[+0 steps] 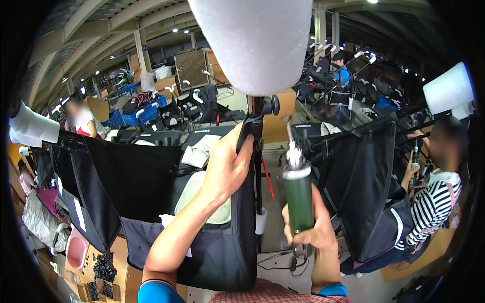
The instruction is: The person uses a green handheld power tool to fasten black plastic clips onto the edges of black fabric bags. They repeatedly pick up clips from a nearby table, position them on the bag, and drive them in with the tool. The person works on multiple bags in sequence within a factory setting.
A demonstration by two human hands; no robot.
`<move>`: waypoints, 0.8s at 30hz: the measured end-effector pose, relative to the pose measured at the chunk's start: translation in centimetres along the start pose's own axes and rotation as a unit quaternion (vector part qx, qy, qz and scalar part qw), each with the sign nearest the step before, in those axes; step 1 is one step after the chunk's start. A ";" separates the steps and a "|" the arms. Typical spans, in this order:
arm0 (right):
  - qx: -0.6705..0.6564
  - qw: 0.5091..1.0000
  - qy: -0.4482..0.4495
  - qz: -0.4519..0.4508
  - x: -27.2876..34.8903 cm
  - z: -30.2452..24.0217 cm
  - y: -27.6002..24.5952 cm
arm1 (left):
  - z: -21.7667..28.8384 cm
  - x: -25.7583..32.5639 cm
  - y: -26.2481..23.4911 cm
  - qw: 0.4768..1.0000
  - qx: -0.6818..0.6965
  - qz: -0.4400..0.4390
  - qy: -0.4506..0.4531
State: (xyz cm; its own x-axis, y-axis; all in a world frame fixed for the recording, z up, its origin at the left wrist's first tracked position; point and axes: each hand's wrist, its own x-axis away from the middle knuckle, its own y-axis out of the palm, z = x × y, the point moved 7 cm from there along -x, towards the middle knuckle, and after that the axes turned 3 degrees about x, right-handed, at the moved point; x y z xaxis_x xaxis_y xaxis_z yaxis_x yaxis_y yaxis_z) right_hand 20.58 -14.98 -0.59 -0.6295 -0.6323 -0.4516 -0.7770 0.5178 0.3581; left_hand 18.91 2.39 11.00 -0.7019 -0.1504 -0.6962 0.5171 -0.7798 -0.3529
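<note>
My left hand (227, 164) reaches up and is closed around a black frame joint (256, 123) with a round black knob (272, 105) on its right side. A large white foam sleeve (255, 45) covers the part above it. In my right hand (321, 224) a green electric screwdriver (299, 202) stands upright, its silver tip pointing up, apart from the frame joint. A cord hangs from its lower end. Beneath my left forearm is a black fabric seat (222, 255) with a pale cushion (204, 199) on it.
Black fabric panels (358, 197) hang on both sides, near more foam-covered tubes (447, 91). A person in a striped top (437, 207) works at the right. A pink basin (77, 248) and small black parts (105, 266) are at the lower left. Blue crates (146, 115) stand behind.
</note>
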 end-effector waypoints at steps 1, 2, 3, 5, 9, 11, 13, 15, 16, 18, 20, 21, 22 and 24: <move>0.014 0.999 0.035 -0.010 0.9 0.4 0.0 | 0.1 0.0 0.1 1.000 0.010 0.005 -0.001; 0.029 0.997 0.070 -0.021 1.7 0.6 0.4 | 0.0 0.1 0.2 1.000 0.020 0.014 0.001; 0.047 0.994 0.098 -0.027 2.0 0.9 0.6 | 0.1 0.2 0.2 0.999 0.025 0.024 0.004; 0.061 0.992 0.108 -0.030 2.2 1.4 0.9 | 0.0 0.5 0.0 0.999 0.030 0.039 0.012; 0.073 0.989 0.124 -0.040 2.3 1.5 1.4 | -0.2 0.5 0.0 0.998 0.024 0.044 0.031; 0.071 0.989 0.119 -0.042 2.1 1.5 1.6 | -0.4 0.5 0.1 0.998 0.049 0.037 0.012; 0.069 0.990 0.115 -0.035 1.8 1.7 1.7 | -0.3 0.5 0.0 0.996 0.051 0.055 0.052; 0.067 0.992 0.108 -0.026 1.6 1.8 1.9 | -0.3 0.5 0.1 0.996 0.052 0.056 0.052; 0.065 0.992 0.105 -0.022 1.5 1.8 1.9 | -0.1 0.5 0.1 0.997 0.052 0.048 0.031; 0.041 0.993 0.113 -0.017 1.3 1.8 2.4 | 0.0 0.5 0.0 0.997 0.037 0.054 0.048; -0.004 0.990 0.138 -0.018 1.4 1.7 3.8 | -0.2 0.7 -0.3 0.989 0.004 0.084 0.124; 0.000 0.989 0.146 -0.010 1.4 1.7 4.1 | 0.0 0.7 -0.3 0.993 0.006 0.072 0.095; 0.004 0.988 0.154 -0.002 1.4 1.7 4.4 | -0.1 0.7 -0.2 0.991 -0.004 0.082 0.105; 0.012 0.986 0.167 0.013 1.3 1.9 5.0 | 0.0 0.6 0.1 0.986 -0.027 0.102 0.128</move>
State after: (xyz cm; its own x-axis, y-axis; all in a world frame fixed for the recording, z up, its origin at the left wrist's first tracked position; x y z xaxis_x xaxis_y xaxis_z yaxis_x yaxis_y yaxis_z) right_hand 15.86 -12.07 -0.95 -0.6196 -0.7712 -0.1463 -0.7627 0.5474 0.3444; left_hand 18.53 2.21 10.59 -0.4375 -0.1374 -0.8887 0.6651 -0.7145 -0.2169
